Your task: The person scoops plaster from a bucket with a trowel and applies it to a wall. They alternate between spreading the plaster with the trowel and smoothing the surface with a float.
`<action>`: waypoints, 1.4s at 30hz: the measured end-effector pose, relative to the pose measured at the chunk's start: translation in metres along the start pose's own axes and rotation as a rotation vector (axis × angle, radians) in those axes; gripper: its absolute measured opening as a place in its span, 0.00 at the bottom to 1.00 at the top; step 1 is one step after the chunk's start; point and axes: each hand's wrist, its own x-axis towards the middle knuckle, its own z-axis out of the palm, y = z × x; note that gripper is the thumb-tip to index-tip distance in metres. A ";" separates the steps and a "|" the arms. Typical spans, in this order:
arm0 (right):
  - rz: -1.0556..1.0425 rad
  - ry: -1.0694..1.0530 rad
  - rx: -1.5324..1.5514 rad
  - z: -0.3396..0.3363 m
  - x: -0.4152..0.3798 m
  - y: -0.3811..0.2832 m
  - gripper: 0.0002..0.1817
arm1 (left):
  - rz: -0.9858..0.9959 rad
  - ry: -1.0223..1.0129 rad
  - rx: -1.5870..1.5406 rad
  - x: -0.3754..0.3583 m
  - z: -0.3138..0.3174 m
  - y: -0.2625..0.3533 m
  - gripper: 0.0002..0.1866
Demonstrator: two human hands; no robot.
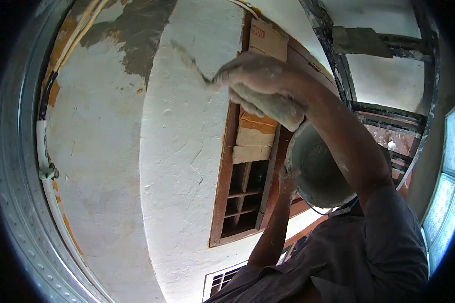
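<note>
My right hand [260, 76], dusted with plaster, is closed round the thick grey handle of a trowel [274, 107]. Its thin blade points up and left, seen nearly edge-on in front of the white wall [187, 136]. Below my right forearm, a round grey bucket [321, 166] is tilted so its inside faces me. My left hand [289, 175] grips the bucket at its left rim, with part of the fingers hidden behind it.
A brown wooden window frame [217, 222] with cardboard [268, 40] in it is set in the wall. Grey patchy plaster [96, 166] and a pipe with cables [41, 136] lie to the left. A dark, stained frame with crossbars [387, 113] stands at right, near a bright window [442, 217].
</note>
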 end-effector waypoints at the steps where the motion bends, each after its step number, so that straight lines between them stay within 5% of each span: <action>1: 0.001 0.050 0.019 -0.007 0.001 -0.001 0.21 | -0.005 0.010 0.006 -0.003 0.004 0.006 0.33; 4: -0.155 0.192 -0.012 -0.055 0.034 0.003 0.24 | 0.020 0.028 0.057 -0.008 0.004 0.010 0.32; 7: -0.252 0.118 -0.112 -0.105 0.070 -0.013 0.26 | -0.006 0.021 0.015 -0.009 0.001 0.008 0.34; 9: -0.128 0.018 0.140 -0.138 0.101 -0.023 0.17 | -0.047 0.030 -0.019 -0.009 0.002 0.006 0.34; 12: -0.183 0.222 0.060 -0.139 0.106 -0.042 0.15 | -0.071 0.059 -0.020 -0.008 0.001 0.005 0.34; 17: -0.245 0.142 -0.010 -0.159 0.128 -0.045 0.15 | -0.101 0.069 0.037 -0.007 0.003 0.010 0.34; 30: -0.084 -0.010 -0.189 -0.104 0.074 -0.046 0.18 | -0.069 0.117 0.076 -0.007 0.003 0.003 0.32; 33: -0.109 0.011 0.056 -0.087 0.069 -0.034 0.18 | -0.036 0.075 0.038 -0.009 0.003 0.006 0.32; 34: -0.037 -0.013 -0.149 -0.084 0.065 -0.044 0.19 | -0.019 0.066 0.039 -0.008 0.002 0.004 0.32; 42: -0.154 -0.106 -0.350 -0.051 0.043 -0.035 0.25 | 0.008 0.050 0.158 -0.007 0.005 0.009 0.33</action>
